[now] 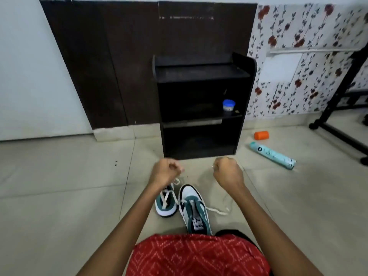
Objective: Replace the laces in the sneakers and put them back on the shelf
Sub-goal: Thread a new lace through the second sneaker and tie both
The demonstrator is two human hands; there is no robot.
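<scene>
The left hand (166, 172) is clenching round a white lace (176, 182), which is running down to the left sneaker (166, 204) lying on the floor tiles (59, 196). Just beside it the right sneaker (194, 210) is lying with its toe pointing at the dark shelf (201, 132), well short of it. The right hand (229, 173) is curling tight too, gripping the thin end of a loose lace (217, 211) that is trailing across the floor. A blue-lidded jar (229, 105) is sitting on the middle shelf board, and an orange cylinder (261, 135) and a teal bottle (272, 155) are lying further right.
</scene>
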